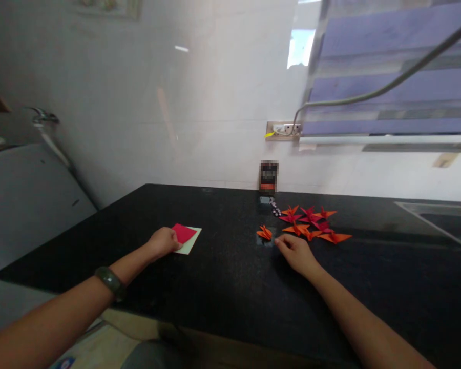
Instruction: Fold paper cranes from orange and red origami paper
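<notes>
On the left of the black counter, my left hand is closed on a red paper sheet. Its fingers rest over a pale yellow paper sheet that lies beneath the red one. My right hand has its thumb and fingers pinched together, low over the counter. Its fingertips are at the right edge of a small shiny, see-through square, and what they hold, if anything, is too small to tell. An orange folded paper crane sits on that square, with its wings together.
Several orange and red paper cranes lie beyond my right hand. A phone-like upright object, its front blurred, leans on the wall behind a beaded strand. A sink is at the right; a power socket is on the wall.
</notes>
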Motion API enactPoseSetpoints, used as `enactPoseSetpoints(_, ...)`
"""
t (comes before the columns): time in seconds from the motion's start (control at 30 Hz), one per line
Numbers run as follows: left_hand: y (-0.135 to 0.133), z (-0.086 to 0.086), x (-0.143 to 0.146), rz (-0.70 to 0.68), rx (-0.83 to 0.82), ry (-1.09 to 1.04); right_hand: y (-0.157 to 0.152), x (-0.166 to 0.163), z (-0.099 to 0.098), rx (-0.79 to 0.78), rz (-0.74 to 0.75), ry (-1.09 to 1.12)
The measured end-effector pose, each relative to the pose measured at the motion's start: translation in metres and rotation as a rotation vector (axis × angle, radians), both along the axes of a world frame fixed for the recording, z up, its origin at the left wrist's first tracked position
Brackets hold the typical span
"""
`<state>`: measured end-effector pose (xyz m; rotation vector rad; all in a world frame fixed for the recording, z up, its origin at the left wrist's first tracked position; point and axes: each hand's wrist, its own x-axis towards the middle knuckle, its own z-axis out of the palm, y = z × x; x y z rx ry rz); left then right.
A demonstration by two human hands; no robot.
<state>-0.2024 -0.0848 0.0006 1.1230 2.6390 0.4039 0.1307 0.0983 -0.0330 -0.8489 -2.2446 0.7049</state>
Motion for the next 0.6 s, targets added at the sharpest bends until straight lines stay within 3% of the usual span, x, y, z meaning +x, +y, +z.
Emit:
enactPoseSetpoints(0.43, 0.008, 0.006, -0.007, -0.181, -0.035, -0.366, 0.006, 0.001, -0.007, 0.057, -0.113, -0.047)
enactPoseSetpoints(0.6, 0.005, 0.004, -0.01, -0.204, 0.017, -0.333, 0.004, 0.001, -0.004, 0.114, -0.103, -0.097)
